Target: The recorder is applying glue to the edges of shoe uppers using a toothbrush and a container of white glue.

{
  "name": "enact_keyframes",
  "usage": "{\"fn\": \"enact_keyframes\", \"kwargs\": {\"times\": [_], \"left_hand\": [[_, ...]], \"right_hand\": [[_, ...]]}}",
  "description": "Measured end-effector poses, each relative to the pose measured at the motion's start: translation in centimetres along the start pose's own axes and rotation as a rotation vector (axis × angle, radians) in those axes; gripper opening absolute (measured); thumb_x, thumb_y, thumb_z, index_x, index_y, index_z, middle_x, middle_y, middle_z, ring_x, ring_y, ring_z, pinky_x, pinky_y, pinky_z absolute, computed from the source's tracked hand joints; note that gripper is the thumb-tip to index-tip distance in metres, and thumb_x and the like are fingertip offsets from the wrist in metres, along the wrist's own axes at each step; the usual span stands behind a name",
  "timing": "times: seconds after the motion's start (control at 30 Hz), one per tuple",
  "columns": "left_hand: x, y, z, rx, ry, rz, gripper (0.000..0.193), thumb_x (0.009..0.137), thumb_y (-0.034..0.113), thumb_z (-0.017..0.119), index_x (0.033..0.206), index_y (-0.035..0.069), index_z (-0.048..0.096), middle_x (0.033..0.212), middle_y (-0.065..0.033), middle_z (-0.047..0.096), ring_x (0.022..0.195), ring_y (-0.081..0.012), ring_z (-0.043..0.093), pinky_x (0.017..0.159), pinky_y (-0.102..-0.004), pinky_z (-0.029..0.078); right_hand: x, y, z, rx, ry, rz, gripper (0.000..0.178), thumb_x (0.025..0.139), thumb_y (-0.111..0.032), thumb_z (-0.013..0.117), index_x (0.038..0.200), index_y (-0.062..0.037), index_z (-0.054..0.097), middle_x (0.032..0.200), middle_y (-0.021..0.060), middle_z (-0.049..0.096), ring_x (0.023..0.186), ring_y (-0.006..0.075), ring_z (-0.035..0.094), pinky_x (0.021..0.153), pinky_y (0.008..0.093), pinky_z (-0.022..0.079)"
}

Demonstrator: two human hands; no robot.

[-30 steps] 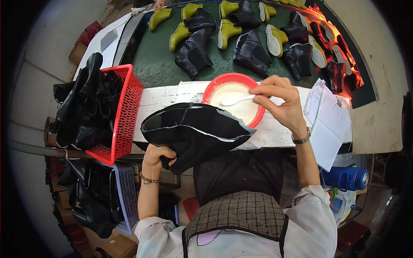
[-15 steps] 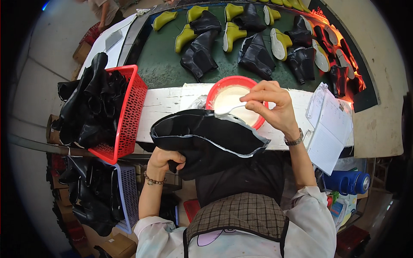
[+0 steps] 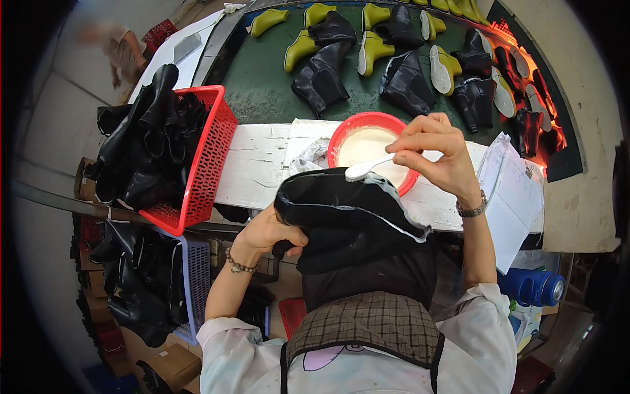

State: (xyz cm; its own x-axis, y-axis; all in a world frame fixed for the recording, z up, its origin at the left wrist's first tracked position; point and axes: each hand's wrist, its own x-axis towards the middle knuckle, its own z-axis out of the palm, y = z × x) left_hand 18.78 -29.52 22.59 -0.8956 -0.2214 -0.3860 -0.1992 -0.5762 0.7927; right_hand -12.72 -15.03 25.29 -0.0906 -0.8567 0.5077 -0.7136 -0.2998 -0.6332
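My left hand (image 3: pixel 270 231) is closed around the left side of a black boot upper (image 3: pixel 341 230), whose wide opening faces up in front of my apron. Between the thumb and fingers of my right hand (image 3: pixel 438 150) is a slim white brush (image 3: pixel 371 166). The brush head touches or hovers just over the far rim of the upper; I cannot tell which. White paste coats that rim to the right of the brush. Just beyond stands a red bowl (image 3: pixel 373 117) with a creamy white liquid (image 3: pixel 359 146) inside.
A red basket (image 3: pixel 209 157) heaped with black uppers stands at left, above a lilac crate (image 3: pixel 196 282). Black uppers and yellow-green boot forms (image 3: pixel 375 54) lie on a green belt (image 3: pixel 262 85). Papers (image 3: pixel 508 203) and a blue bottle (image 3: pixel 533 287) are at right. Another person (image 3: pixel 121 52) is far left.
The upper and my left hand have shifted right, and the brush now lies farther left along its rim. The whole view has slid slightly, bringing more of the other person into sight.
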Motion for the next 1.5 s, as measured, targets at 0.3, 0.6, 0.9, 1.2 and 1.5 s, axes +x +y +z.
{"fn": "enact_keyframes", "kwargs": {"times": [0.3, 0.6, 0.9, 1.2, 1.5], "left_hand": [[1.5, -1.2, 1.1, -0.033, -0.116, -0.176, 0.042, 0.070, -0.017, 0.060, 0.112, -0.010, 0.061, 0.068, -0.0140, 0.063, 0.045, -0.0210, 0.056, 0.041, -0.0332, 0.042], [-1.3, -2.3, -1.3, -0.163, -0.033, 0.119, 0.059, 0.065, -0.020, 0.059, 0.124, -0.013, 0.059, 0.101, -0.0245, 0.071, 0.048, -0.0239, 0.057, 0.040, -0.0328, 0.042], [-1.2, -1.3, -0.7, -0.214, 0.122, 0.155, 0.052, 0.060, -0.020, 0.058, 0.112, -0.021, 0.056, 0.092, -0.0335, 0.065, 0.042, -0.0302, 0.052, 0.036, -0.0356, 0.040], [-0.5, 0.2, -3.6, -0.212, 0.222, 0.341, 0.047, 0.072, -0.014, 0.064, 0.118, -0.009, 0.062, 0.098, -0.0192, 0.068, 0.060, -0.0282, 0.062, 0.048, -0.0360, 0.047], [13.3, 7.7, -15.7, -0.534, 0.442, 0.432, 0.010, 0.084, -0.001, 0.073, 0.089, 0.003, 0.066, 0.083, -0.0069, 0.064, 0.073, -0.0205, 0.064, 0.060, -0.0386, 0.060]], "right_hand": [[4.0, -1.5, 2.3, 0.015, -0.023, -0.222, 0.017, 0.077, -0.017, 0.086, 0.093, -0.0130, 0.081, 0.086, -0.0024, 0.068, 0.080, 0.0118, 0.056, 0.083, 0.0297, 0.035], [-1.6, 2.0, 3.4, 0.242, 0.150, 0.029, 0.017, 0.079, -0.006, 0.082, 0.095, -0.0041, 0.080, 0.092, 0.0045, 0.068, 0.086, 0.0147, 0.060, 0.076, 0.0289, 0.047], [-3.0, 2.6, 4.4, 0.334, 0.264, 0.149, 0.017, 0.080, -0.007, 0.083, 0.096, -0.0082, 0.080, 0.091, 0.0014, 0.069, 0.079, 0.0110, 0.059, 0.081, 0.0286, 0.043], [-4.5, 7.3, 4.9, 0.225, 0.454, 0.331, 0.010, 0.091, -0.002, 0.071, 0.099, 0.0011, 0.076, 0.094, 0.0035, 0.068, 0.083, 0.0105, 0.061, 0.071, 0.0228, 0.047], [-11.6, 13.5, 8.2, -0.146, 0.525, 0.541, 0.032, 0.101, -0.014, 0.060, 0.072, 0.0005, 0.063, 0.064, 0.0052, 0.052, 0.063, 0.0179, 0.047, 0.068, 0.0333, 0.037]]}}
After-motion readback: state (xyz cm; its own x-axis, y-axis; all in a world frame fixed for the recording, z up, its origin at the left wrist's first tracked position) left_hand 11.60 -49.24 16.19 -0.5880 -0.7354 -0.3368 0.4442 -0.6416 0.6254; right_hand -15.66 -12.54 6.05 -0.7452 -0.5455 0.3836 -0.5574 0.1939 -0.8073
